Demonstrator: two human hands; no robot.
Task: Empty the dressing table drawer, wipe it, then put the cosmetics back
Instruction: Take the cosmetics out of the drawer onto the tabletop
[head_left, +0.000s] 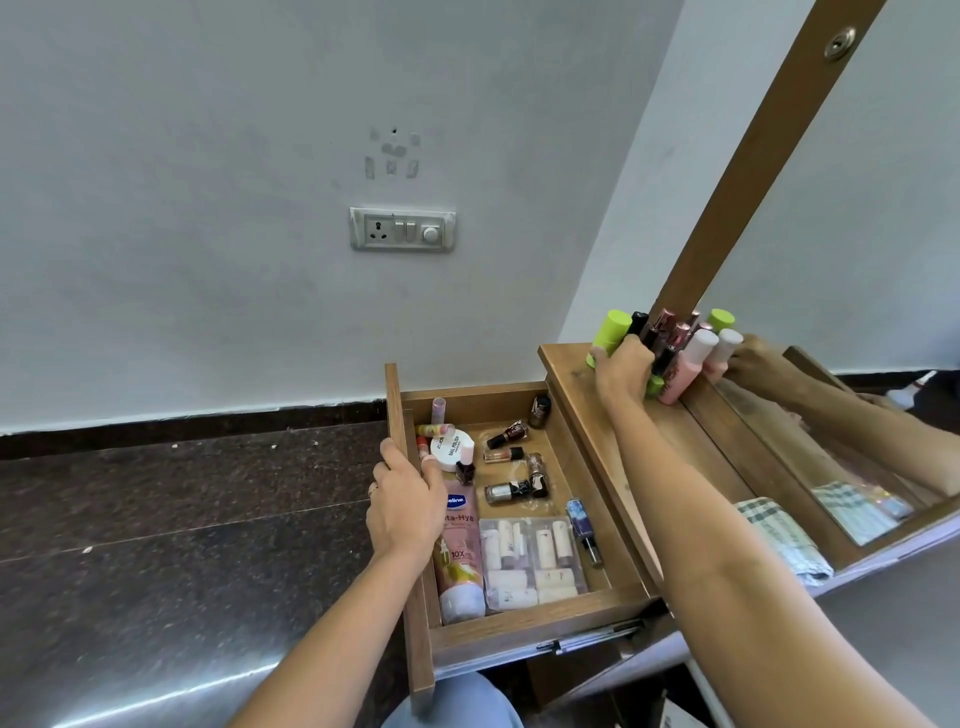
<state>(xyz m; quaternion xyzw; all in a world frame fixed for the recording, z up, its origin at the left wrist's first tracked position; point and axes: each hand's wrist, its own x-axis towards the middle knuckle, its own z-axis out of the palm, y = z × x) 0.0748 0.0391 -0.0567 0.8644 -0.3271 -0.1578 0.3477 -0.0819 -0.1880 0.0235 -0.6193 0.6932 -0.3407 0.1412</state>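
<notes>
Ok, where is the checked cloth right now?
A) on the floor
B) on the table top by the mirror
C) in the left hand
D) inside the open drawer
B: the checked cloth lies on the table top beside the mirror, while the left hand grips the drawer front and the right hand holds cosmetics.
</notes>
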